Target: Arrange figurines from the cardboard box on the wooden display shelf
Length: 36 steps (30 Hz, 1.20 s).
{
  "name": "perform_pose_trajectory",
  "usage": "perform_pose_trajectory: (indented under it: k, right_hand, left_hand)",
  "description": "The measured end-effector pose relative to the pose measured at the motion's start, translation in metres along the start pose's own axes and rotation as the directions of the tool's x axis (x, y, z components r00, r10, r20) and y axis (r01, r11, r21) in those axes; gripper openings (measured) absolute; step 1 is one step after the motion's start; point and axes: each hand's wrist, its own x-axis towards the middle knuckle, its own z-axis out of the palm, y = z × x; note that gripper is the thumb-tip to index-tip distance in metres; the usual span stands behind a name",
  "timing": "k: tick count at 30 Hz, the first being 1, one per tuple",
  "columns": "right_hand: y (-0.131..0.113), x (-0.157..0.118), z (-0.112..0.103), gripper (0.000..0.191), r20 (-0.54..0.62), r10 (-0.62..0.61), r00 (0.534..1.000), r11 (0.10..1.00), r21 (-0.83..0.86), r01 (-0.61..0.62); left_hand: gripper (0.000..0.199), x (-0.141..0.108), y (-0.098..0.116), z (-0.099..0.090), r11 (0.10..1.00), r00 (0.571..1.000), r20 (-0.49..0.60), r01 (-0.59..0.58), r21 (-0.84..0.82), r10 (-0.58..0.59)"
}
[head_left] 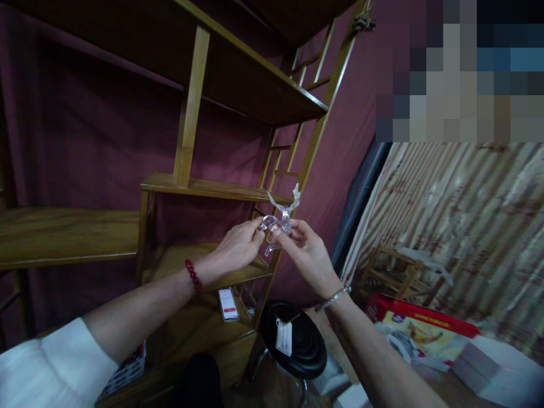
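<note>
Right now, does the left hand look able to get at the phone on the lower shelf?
Probably yes, if the left hand lets go of the clear deer figurine, which the right hand also holds. Nothing visible covers the phone or blocks the way down.

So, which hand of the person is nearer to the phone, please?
Left. In the view, the left hand is above the phone and slightly right of it; the right hand is also higher, but farther to the right.

Phone on wooden shelf
</note>
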Motion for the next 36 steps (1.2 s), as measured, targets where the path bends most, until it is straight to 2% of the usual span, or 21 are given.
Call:
perform_pose_trajectory:
  k: [16,24,30,36]
  right_hand:
    - [-0.019,0.046,-0.017,0.039,-0.058,-0.03,0.998,0.998,-0.063,0.027]
    - [-0.014,0.084,-0.017,0.034,-0.102,-0.048,0.994,0.995,-0.096,0.038]
    - [-0.009,0.107,-0.013,0.03,-0.125,-0.043,0.991,0.994,-0.101,0.03]
    - [-0.005,0.128,-0.009,0.025,-0.154,-0.033,0.988,0.984,-0.179,0.005]
  left_hand:
    - [0.035,0.047,0.011,-0.016,0.988,0.995,-0.019,-0.099,0.117,0.102]
    - [0.033,0.077,0.009,-0.024,0.973,0.996,-0.04,-0.063,0.224,0.074]
    - [0.031,0.097,0.001,-0.029,0.969,0.995,-0.073,-0.049,0.242,0.068]
    - [0.029,0.113,-0.004,-0.032,0.969,0.997,-0.078,-0.008,0.248,0.029]
